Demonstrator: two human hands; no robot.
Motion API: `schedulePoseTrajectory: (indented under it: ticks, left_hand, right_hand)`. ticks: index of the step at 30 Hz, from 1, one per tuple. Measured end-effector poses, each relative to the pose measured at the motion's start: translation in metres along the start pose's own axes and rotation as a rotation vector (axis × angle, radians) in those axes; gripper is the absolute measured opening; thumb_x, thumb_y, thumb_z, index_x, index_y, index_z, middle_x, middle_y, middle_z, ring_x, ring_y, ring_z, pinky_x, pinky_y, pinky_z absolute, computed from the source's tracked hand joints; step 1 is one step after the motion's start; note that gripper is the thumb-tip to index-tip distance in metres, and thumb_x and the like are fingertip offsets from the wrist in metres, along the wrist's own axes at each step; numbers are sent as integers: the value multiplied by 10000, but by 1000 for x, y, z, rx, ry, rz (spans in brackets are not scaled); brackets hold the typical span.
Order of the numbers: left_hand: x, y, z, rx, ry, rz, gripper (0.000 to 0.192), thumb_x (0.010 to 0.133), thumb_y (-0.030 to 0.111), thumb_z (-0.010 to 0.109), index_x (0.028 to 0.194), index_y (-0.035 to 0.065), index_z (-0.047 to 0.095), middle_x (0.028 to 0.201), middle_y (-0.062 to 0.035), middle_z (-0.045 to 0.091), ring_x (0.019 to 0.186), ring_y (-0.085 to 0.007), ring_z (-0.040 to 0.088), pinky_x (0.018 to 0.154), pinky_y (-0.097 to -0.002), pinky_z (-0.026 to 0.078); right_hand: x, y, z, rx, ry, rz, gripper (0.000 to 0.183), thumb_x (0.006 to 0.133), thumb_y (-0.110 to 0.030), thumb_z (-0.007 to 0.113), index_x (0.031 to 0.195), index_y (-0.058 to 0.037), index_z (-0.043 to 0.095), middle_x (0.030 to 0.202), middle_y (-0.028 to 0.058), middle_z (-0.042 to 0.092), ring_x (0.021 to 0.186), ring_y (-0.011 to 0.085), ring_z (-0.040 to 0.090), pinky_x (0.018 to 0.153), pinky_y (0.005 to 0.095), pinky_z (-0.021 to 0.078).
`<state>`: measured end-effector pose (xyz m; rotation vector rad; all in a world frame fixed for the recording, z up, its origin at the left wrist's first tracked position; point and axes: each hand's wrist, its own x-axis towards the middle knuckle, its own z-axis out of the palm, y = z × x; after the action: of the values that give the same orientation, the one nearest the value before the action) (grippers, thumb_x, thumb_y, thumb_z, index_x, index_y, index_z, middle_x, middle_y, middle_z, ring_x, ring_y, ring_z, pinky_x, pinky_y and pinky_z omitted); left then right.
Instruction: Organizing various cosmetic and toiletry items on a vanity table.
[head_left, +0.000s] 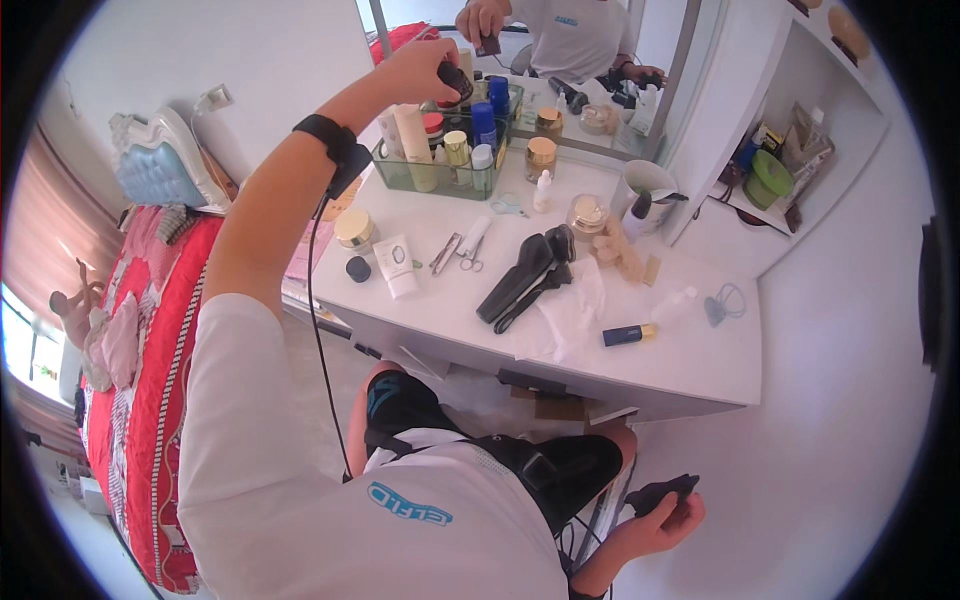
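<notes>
My left hand (429, 69) reaches forward over a green translucent organizer tray (442, 180) at the back of the white dressing table. Its fingers grip a small dark item (454, 81), whose exact kind I cannot tell. Upright cosmetic bottles fill the tray, among them a cream tube (414, 146), a blue-capped bottle (484, 124) and a gold-capped bottle (456, 148). Low at the right, away from the table, my right hand (671, 521) holds a black, irregular object (661, 493), perhaps crumpled cloth.
A black electric shaver (517, 277) lies mid-table beside white tissue (574, 307). Small scissors (472, 259), a white tube (395, 266) and a dark blue stick (628, 334) lie around it. A mirror (585, 112) stands behind. A black cable (313, 300) hangs from my left wrist.
</notes>
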<state>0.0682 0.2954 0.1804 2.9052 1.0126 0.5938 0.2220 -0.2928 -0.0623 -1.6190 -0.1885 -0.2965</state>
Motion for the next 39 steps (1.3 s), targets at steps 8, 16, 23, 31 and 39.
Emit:
schedulePoseTrajectory:
  ticks: [8, 16, 23, 31, 39]
  left_hand:
    - [21, -6, 35, 61, -2, -29, 468, 682, 183, 847, 1065, 69, 604, 1002, -150, 673, 996, -307, 656, 850, -387, 513]
    - [17, 63, 14, -11, 23, 157, 487, 690, 253, 844, 1067, 60, 604, 1000, -158, 696, 957, -315, 669, 831, -390, 515]
    - [47, 98, 66, -126, -29, 302, 508, 657, 316, 853, 1048, 81, 631, 932, -146, 690, 910, -328, 673, 765, -429, 521]
    - [85, 123, 123, -16, -268, 346, 497, 663, 275, 844, 1044, 46, 624, 961, -176, 683, 931, -359, 657, 773, -449, 506]
    - [107, 144, 164, 117, -459, 453, 494, 622, 257, 878, 974, -7, 656, 914, -179, 694, 901, -357, 674, 735, -456, 522]
  right_hand:
    - [-8, -13, -5, -29, 64, 85, 254, 943, -22, 581, 1192, 8, 539, 1150, 139, 597, 1044, 229, 593, 888, 335, 507]
    - [-9, -5, -2, -14, 84, 99, 251, 942, -31, 585, 1189, -1, 546, 1127, 126, 607, 1011, 214, 603, 847, 311, 521]
    - [-11, -14, 2, -12, 12, 62, 270, 896, 47, 557, 1156, -7, 507, 1130, 110, 525, 1079, 238, 548, 932, 356, 482]
    - [-24, -10, -8, -49, 24, -6, 260, 918, 7, 586, 1173, -4, 537, 1126, 103, 569, 1059, 218, 572, 917, 332, 490]
    - [-26, -24, -6, -87, 69, 3, 235, 863, 43, 566, 1077, -31, 504, 1084, 86, 487, 1034, 210, 521, 903, 333, 485]
